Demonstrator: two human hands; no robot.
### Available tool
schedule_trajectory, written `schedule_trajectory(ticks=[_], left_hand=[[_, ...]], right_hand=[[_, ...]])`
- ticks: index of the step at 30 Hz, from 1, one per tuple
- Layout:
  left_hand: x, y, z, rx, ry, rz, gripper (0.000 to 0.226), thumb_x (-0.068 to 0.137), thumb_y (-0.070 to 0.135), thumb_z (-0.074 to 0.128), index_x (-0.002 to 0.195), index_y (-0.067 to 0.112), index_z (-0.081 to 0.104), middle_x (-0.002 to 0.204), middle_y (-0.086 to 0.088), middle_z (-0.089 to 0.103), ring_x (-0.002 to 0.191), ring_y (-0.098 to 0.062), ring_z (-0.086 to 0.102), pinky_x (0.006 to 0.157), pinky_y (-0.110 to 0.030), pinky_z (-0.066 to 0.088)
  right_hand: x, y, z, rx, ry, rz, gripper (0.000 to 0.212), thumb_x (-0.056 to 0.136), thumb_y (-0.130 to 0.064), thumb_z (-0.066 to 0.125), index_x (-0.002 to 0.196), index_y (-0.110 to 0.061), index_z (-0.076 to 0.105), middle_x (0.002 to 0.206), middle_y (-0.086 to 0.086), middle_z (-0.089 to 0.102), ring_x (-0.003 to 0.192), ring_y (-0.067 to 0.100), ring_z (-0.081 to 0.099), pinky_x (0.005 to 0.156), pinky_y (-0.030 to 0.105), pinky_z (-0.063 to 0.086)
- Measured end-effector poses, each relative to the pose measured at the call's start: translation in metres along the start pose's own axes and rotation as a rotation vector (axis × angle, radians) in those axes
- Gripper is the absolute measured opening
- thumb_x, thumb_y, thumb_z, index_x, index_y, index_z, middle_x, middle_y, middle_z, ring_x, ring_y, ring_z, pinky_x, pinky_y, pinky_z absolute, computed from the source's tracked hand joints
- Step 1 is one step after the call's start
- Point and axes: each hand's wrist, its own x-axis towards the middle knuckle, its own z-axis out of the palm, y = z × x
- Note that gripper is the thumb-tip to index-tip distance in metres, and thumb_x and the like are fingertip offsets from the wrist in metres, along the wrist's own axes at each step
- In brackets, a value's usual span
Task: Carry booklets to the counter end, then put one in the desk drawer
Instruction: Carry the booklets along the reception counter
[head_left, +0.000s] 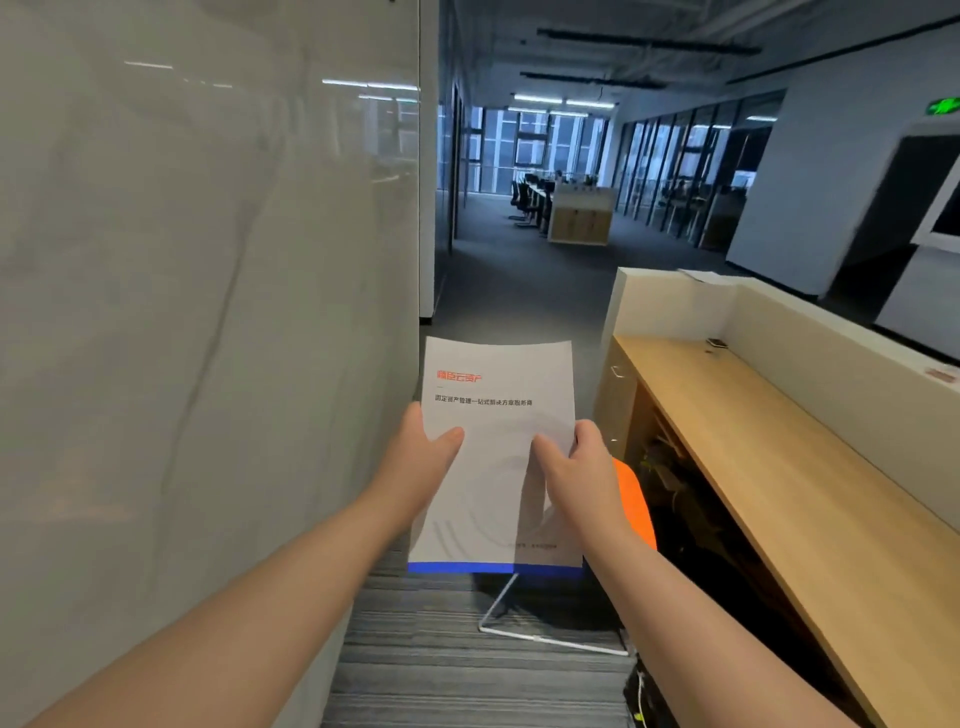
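Observation:
I hold white booklets (498, 384) with an orange logo and a blue bottom edge out in front of me, level with my chest. My left hand (423, 462) grips their left edge, thumb on the cover. My right hand (576, 467) grips the right edge the same way. The wooden desk (769, 467) runs along my right, behind a raised white counter (810, 322). A drawer front with a handle (618, 371) shows at the desk's far end, shut. How many booklets are in the stack I cannot tell.
A glossy grey wall (208, 312) stands close on my left. An orange chair (636, 509) with a white metal frame sits under the booklets, beside the desk. Papers (706, 275) lie on the counter's far end. A carpeted corridor leads ahead to office desks.

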Motion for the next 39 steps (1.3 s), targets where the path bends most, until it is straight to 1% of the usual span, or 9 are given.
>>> schedule_trajectory(ticks=[5, 8, 11, 13, 17, 21, 24, 29, 39], left_hand=[[0.118, 0.009, 0.0, 0.004, -0.026, 0.018, 0.031, 0.099, 0.018, 0.058, 0.129, 0.015, 0.049, 0.122, 0.002, 0.063, 0.107, -0.017, 0.061, 0.067, -0.02, 0.044], [0.177, 0.007, 0.005, 0.034, -0.044, 0.005, 0.024, 0.099, 0.019, 0.059, 0.12, 0.02, 0.048, 0.118, 0.004, 0.062, 0.102, -0.015, 0.06, 0.064, -0.019, 0.041], [0.249, -0.006, 0.016, 0.039, -0.052, 0.019, 0.023, 0.098, 0.019, 0.06, 0.118, 0.021, 0.048, 0.12, 0.003, 0.063, 0.103, -0.017, 0.06, 0.07, -0.024, 0.043], [0.302, -0.016, 0.026, 0.035, -0.056, 0.021, 0.024, 0.098, 0.019, 0.061, 0.119, 0.02, 0.049, 0.121, 0.002, 0.063, 0.108, -0.019, 0.061, 0.071, -0.026, 0.044], [0.417, -0.019, 0.047, 0.048, -0.068, 0.037, 0.026, 0.098, 0.019, 0.059, 0.123, 0.018, 0.05, 0.118, 0.005, 0.063, 0.101, -0.013, 0.061, 0.066, -0.017, 0.041], [0.53, -0.012, 0.063, 0.044, -0.087, 0.065, 0.029, 0.1, 0.018, 0.057, 0.127, 0.018, 0.047, 0.115, 0.01, 0.06, 0.098, -0.009, 0.059, 0.064, -0.015, 0.04], [0.609, -0.023, 0.064, -0.008, -0.074, 0.037, 0.027, 0.1, 0.019, 0.056, 0.125, 0.019, 0.048, 0.112, 0.012, 0.063, 0.095, -0.001, 0.062, 0.068, -0.019, 0.046], [0.728, -0.041, 0.073, 0.007, -0.116, 0.001, 0.04, 0.086, 0.032, 0.06, 0.125, 0.025, 0.057, 0.12, 0.01, 0.072, 0.107, -0.012, 0.071, 0.093, -0.045, 0.058], [0.996, -0.096, 0.12, -0.039, -0.163, -0.005, 0.042, 0.085, 0.038, 0.063, 0.124, 0.027, 0.058, 0.119, 0.01, 0.073, 0.107, -0.014, 0.071, 0.095, -0.049, 0.056]], right_hand=[[0.108, -0.016, 0.04, -0.001, 0.039, -0.005, 0.02, 0.101, -0.028, 0.056, 0.118, -0.018, 0.052, 0.101, -0.014, 0.063, 0.087, 0.005, 0.062, 0.058, 0.019, 0.043], [0.161, -0.014, 0.055, -0.011, 0.068, 0.01, 0.017, 0.099, -0.026, 0.056, 0.114, -0.018, 0.054, 0.1, -0.012, 0.064, 0.088, 0.006, 0.062, 0.06, 0.023, 0.046], [0.227, -0.004, 0.077, -0.001, 0.077, 0.026, 0.013, 0.097, -0.028, 0.059, 0.106, -0.02, 0.054, 0.104, -0.007, 0.068, 0.093, 0.013, 0.067, 0.074, 0.038, 0.06], [0.277, 0.004, 0.095, 0.002, 0.085, 0.026, 0.01, 0.095, -0.029, 0.06, 0.098, -0.022, 0.053, 0.101, -0.005, 0.068, 0.093, 0.018, 0.068, 0.08, 0.044, 0.06], [0.389, 0.012, 0.121, 0.029, 0.09, 0.019, 0.009, 0.096, -0.029, 0.059, 0.095, -0.023, 0.053, 0.097, -0.006, 0.069, 0.09, 0.018, 0.068, 0.065, 0.031, 0.052], [0.501, 0.005, 0.146, 0.071, 0.083, 0.019, 0.005, 0.097, -0.027, 0.058, 0.099, -0.023, 0.055, 0.099, -0.008, 0.068, 0.087, 0.01, 0.066, 0.06, 0.023, 0.045], [0.573, -0.006, 0.172, 0.075, 0.056, -0.001, 0.005, 0.097, -0.025, 0.058, 0.095, -0.023, 0.054, 0.094, -0.008, 0.066, 0.082, 0.01, 0.063, 0.058, 0.024, 0.043], [0.676, 0.001, 0.209, 0.108, 0.049, 0.026, 0.007, 0.095, -0.02, 0.06, 0.092, -0.016, 0.056, 0.085, -0.005, 0.064, 0.07, 0.007, 0.057, 0.055, 0.023, 0.039], [0.918, 0.039, 0.296, 0.098, 0.13, 0.081, 0.006, 0.093, -0.019, 0.06, 0.098, -0.015, 0.059, 0.09, -0.005, 0.067, 0.08, 0.014, 0.063, 0.059, 0.025, 0.042]])
